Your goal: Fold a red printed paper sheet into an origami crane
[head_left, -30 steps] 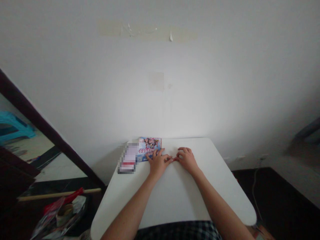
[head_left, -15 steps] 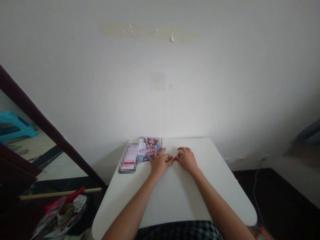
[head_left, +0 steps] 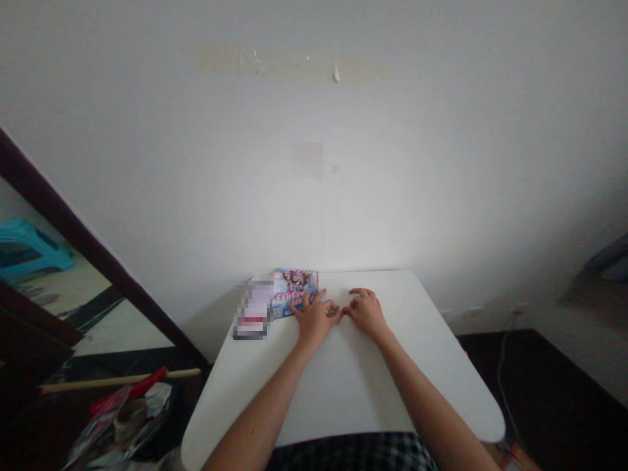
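Note:
Both my hands rest low over the white table, their fingertips almost meeting. Thumb and index of my left hand are pinched together on something too small to make out, while its other fingers spread over the near right corner of a colourful printed sheet or packet. My right hand is also closed in a pinch, with its upper fingers curled. A tiny reddish piece shows at the right fingertips; its kind is hidden by the fingers.
Left of the printed packet lies a blurred-out flat object with a dark edge. The wall stands right behind the table. On the floor at left are a wooden stick and a bag of litter; a cable hangs at right.
My left hand has shifted slightly to the right, so the pinched fingertips of both hands are closer together. The packet and the blurred object stay where they were.

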A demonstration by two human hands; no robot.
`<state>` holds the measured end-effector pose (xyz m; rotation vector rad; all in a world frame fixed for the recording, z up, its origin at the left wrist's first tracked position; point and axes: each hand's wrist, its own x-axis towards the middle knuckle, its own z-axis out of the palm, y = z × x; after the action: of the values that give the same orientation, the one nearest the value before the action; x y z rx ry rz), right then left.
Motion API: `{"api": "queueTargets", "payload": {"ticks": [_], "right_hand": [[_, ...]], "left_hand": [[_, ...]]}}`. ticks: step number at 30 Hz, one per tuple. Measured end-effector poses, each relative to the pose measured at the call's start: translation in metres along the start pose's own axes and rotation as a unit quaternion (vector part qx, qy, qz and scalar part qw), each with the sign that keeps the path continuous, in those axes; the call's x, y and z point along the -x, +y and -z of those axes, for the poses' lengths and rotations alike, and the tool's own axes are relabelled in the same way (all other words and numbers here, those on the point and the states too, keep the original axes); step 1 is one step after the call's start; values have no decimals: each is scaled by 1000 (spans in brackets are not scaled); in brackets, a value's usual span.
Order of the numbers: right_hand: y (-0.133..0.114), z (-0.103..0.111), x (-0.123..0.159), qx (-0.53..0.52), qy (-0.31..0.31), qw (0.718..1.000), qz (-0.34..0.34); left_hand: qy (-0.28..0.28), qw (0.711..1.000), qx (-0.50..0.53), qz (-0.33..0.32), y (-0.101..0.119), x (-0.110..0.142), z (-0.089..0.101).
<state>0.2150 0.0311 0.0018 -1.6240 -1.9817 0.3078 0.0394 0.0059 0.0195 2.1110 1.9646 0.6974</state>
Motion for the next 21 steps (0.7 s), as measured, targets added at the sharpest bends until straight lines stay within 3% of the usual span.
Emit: {"api": "queueTargets", "payload": {"ticks": [7,12,21], "right_hand": [[17,-1,-1,-59,-11,997,41],[15,-1,1,-60,-2,998,37],[4,3,-5,-35,-14,999,-38]], "left_hand": [[15,1000,1,-13,-1,0,-3],[-1,1000,-9,-12,-2,-1,-3],[-4,1000,-8,-10,-3,-2,-1]]}}
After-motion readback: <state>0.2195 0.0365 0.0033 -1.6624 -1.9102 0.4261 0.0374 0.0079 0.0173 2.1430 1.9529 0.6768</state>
